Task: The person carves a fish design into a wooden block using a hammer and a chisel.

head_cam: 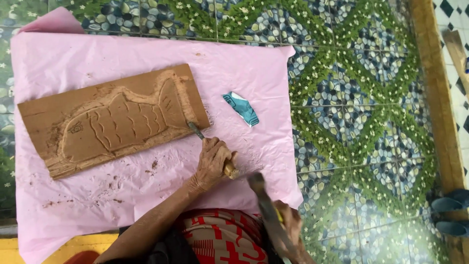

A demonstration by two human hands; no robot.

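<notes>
Just below the board's lower right corner, the left hand [213,161] clenches a chisel [211,148] whose metal tip touches the wooden board [110,120], a brown slab carved with a scaled fish in relief. Lower right, the right hand [290,230] grips a blurred hammer [266,210], raised. Both lie over a wrinkled pink sheet [244,73] on pebble-patterned floor tiles [356,112].

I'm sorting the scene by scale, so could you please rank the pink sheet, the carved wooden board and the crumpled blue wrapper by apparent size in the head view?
Largest to smallest:
1. pink sheet, lying under the other two
2. carved wooden board with the fish relief
3. crumpled blue wrapper
</notes>
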